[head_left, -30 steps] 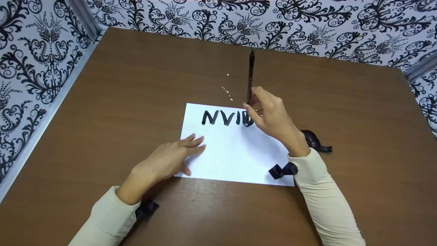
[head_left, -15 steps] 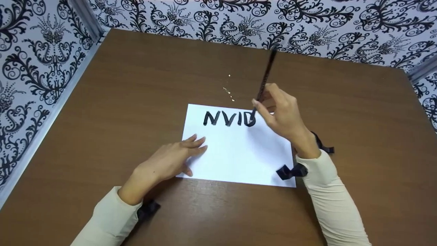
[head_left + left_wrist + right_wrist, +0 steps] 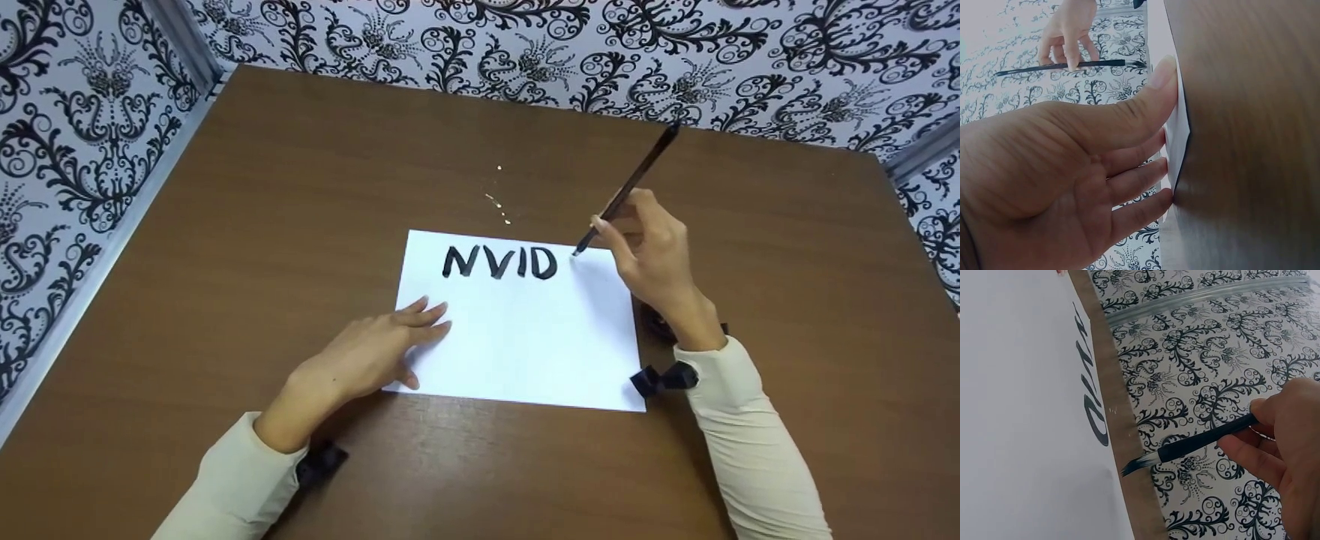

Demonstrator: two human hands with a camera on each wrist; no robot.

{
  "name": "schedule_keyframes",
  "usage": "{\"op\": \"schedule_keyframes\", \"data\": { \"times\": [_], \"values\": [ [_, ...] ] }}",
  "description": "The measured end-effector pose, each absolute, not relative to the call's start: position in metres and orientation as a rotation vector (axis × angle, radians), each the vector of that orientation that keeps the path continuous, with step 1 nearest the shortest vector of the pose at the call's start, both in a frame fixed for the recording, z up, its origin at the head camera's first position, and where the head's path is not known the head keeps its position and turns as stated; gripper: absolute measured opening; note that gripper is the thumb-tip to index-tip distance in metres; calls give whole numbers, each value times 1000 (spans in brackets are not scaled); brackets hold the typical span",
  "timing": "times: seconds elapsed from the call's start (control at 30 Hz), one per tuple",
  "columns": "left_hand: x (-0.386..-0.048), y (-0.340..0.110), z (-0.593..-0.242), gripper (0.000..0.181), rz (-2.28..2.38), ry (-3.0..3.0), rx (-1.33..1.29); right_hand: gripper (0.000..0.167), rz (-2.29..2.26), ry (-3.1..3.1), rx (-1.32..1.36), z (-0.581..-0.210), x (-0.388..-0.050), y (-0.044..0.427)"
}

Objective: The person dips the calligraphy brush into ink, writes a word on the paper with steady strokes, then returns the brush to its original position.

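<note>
A white sheet of paper [image 3: 517, 337] lies on the table, with the black painted letters NVID [image 3: 500, 262] near its top edge. My right hand [image 3: 656, 255] pinches a dark brush [image 3: 637, 174], tilted up to the right, its tip close to the paper just right of the D. In the right wrist view the brush [image 3: 1202, 441] has dark, bent bristles, and my right hand [image 3: 1292, 450] grips its handle. My left hand [image 3: 360, 352] rests with fingers spread on the sheet's left edge. The left wrist view shows my left hand [image 3: 1072, 169] at the paper's edge [image 3: 1178, 135].
The brown table [image 3: 337, 180] extends around the sheet. Small shiny specks [image 3: 499, 204] lie beyond the paper's top edge. Patterned black-and-white wall covering [image 3: 517, 52] stands behind and to the left. Dark straps [image 3: 664, 379] hang at the wrists.
My right hand has moved right with the brush, off the D, and the brush leans further to the right. The whole D is now visible. My left hand has stayed in place on the paper.
</note>
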State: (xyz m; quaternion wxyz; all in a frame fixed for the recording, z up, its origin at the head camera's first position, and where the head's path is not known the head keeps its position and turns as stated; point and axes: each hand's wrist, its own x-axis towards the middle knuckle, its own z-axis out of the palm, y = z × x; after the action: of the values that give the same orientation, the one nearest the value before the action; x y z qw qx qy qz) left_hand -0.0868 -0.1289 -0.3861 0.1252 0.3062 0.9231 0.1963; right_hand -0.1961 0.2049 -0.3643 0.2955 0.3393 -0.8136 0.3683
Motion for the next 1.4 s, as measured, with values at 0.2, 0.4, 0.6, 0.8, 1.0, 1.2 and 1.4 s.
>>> {"op": "schedule_keyframes", "data": {
  "times": [0.2,0.4,0.6,0.8,1.0,1.2,1.4],
  "values": [
    [-87,-128,-387,74,574,2682,890,24,997,-2151,919,-369,-199,203],
    [-87,-130,-386,75,562,2684,894,24,986,-2120,931,-372,-201,200],
    [-87,-130,-386,75,563,2681,881,23,971,-2121,932,-375,-203,199],
    [-87,-130,-386,76,560,2683,874,23,951,-2157,935,-378,-204,200],
    [-86,-130,-386,77,560,2688,876,23,947,-2189,939,-377,-204,201],
    [-87,-130,-386,76,576,2698,898,21,956,-2216,946,-376,-203,201],
    [-87,-130,-386,76,584,2688,896,21,955,-2239,955,-374,-201,201]
  ]
}}
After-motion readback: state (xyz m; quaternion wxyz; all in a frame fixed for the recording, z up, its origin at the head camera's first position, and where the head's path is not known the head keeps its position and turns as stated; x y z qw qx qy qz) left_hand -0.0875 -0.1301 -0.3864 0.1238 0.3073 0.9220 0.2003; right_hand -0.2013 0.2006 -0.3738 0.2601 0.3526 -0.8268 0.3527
